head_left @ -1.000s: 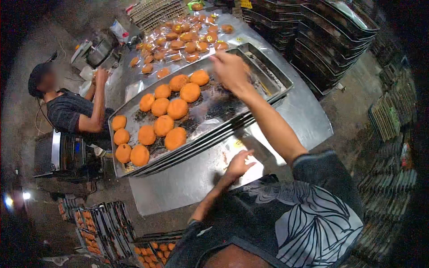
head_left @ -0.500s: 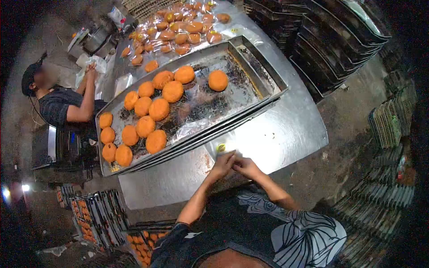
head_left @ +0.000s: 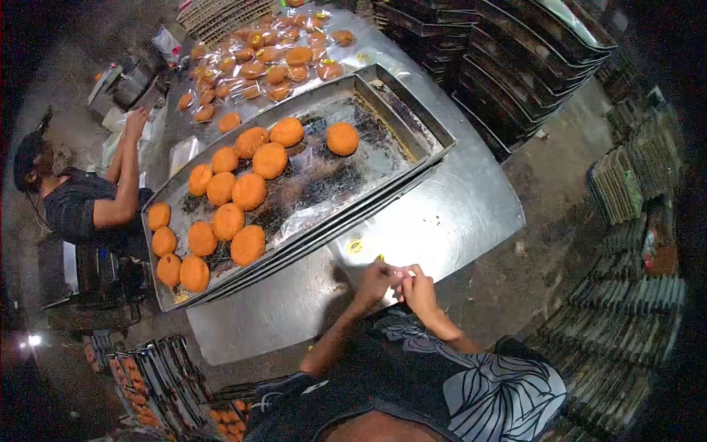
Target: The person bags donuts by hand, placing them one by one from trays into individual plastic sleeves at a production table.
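Note:
Both my hands meet above the near edge of the metal table. My left hand is closed, and a small yellow mark shows at its fingertips, like the label of a clear plastic bag. Fingers bent and pressed together, my right hand touches the left; what it pinches is too small to make out. Just beyond them a clear wrapper with a yellow label lies flat on the table. Past it, a dark baking tray on a stack of trays bears several round orange-brown buns.
Bagged buns with yellow labels cover the far end of the metal table. A person stands at left, hands raised. Stacked dark trays rise at right; racks of trays with buns stand lower left.
The view has shifted, so the table and trays sit further left. My hands have separated slightly from the labelled wrapper, which now lies uncovered. The other person's hands have moved.

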A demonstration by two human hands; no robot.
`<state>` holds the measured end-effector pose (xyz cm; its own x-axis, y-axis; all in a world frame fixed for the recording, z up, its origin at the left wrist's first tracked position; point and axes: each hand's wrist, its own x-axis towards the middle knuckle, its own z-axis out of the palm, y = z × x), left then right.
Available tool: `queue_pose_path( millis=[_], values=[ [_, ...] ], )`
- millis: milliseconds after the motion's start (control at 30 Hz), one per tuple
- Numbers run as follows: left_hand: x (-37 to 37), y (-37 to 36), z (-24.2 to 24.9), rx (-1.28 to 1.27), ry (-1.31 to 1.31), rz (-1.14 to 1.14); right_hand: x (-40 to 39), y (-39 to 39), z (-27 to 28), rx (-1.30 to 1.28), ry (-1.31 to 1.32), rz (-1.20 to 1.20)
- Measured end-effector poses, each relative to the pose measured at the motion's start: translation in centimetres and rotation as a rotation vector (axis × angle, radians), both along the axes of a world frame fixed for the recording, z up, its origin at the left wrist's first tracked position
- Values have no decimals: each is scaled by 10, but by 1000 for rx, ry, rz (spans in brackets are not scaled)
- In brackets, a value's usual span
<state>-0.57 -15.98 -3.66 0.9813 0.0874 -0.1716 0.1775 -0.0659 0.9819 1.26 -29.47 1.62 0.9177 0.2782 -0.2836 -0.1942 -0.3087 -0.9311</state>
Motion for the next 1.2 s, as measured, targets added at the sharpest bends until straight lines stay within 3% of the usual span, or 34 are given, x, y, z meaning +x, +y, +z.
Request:
queue_pose_path(
  millis=[33,67,100,167,200,233,267,300,333,367,400,467,500,533,567,600,633,667,700,733,800,833,867,933,967,1000,1033,1067,1133,1200],
  values=[
    [2,4,27,-52,12,101,4,3,12,16,185,52],
    [6,6,54,208,-235,220,11,8,23,36,374,103],
    [2,7,66,283,-327,242,30,19,31,296,695,78],
    [-9,11,97,350,-427,176,52,53,86,805,1110,-312],
    [-12,15,108,280,-522,182,63,61,81,682,687,-28],
    [-10,22,106,292,-454,337,65,81,84,902,492,-65],
    [-5,32,102,303,-384,492,69,101,82,1340,470,133],
    [6,48,103,-316,-370,690,60,115,92,1554,667,191],
    [16,61,105,-949,-340,850,45,132,87,1551,750,242],
    [15,63,116,-520,-411,1001,28,147,87,1243,766,295],
    [6,91,106,-566,-378,917,20,158,89,931,762,346],
    [-17,143,103,-793,-366,830,32,176,75,677,614,552],
    [-30,166,112,-980,-385,834,64,183,103,134,-41,788],
    [-36,177,121,-897,-460,1015,103,209,65,-38,-815,442],
    [-46,187,128,-884,-452,1029,129,231,78,-316,-749,144],
    [-57,195,134,-872,-439,1041,161,253,75,-758,-706,-9],
    [-62,199,141,-941,-479,1161,196,268,57,-886,-630,-73],
    [-71,200,145,-928,-485,1177,263,292,-27,-1130,-547,-233],
    [-80,204,150,-905,-516,1241,259,286,-14,-1004,-541,-195],
    [-88,212,154,-881,-557,1307,234,275,32,-909,-533,108],
    [-106,223,140,-824,-649,1316,206,273,29,-562,-772,332],
    [-109,227,136,-861,-707,1339,144,264,59,-338,-1064,250],
    [-108,232,135,-899,-769,1352,90,254,76,-113,-1182,255],
    [-91,218,144,-953,-753,1459,16,239,107,190,-1370,535],
    [-82,207,133,-880,-806,1285,-2,237,115,276,-1368,635],
    [-72,195,122,-814,-849,1101,-9,235,126,268,-1382,587],
    [-65,181,133,-884,-781,1026,-10,235,126,280,-1304,502],
    [-60,184,113,-909,-792,872,-7,231,124,293,-1224,415],
    [-59,164,143,-1016,-693,594,-17,205,109,236,-1163,413],
    [-48,137,153,-1088,-596,653,-13,198,106,267,-1087,305]
  ],
)
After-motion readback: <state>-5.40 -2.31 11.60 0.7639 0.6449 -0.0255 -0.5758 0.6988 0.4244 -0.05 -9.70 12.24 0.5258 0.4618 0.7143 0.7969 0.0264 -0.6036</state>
